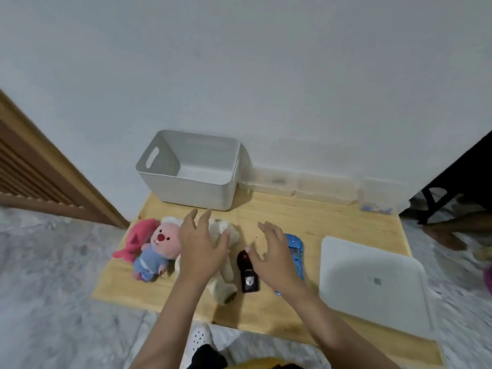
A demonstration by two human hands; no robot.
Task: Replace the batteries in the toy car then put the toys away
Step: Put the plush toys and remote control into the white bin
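The left hand point(202, 249), fingers spread and empty, hides most of a cream plush point(226, 272); right of it, the splayed, empty right hand point(274, 257) half-covers a glossy blue toy car point(296, 251).

Both hands were held with fingers spread above a low wooden table point(306, 217): the left hand point(202, 249) over a cream plush point(226, 275), the right hand point(274, 257) between a black toy car point(249, 275) and a blue object point(296, 249). A white bin point(191, 187) stood behind, its lid point(372, 283) laid flat at the right.
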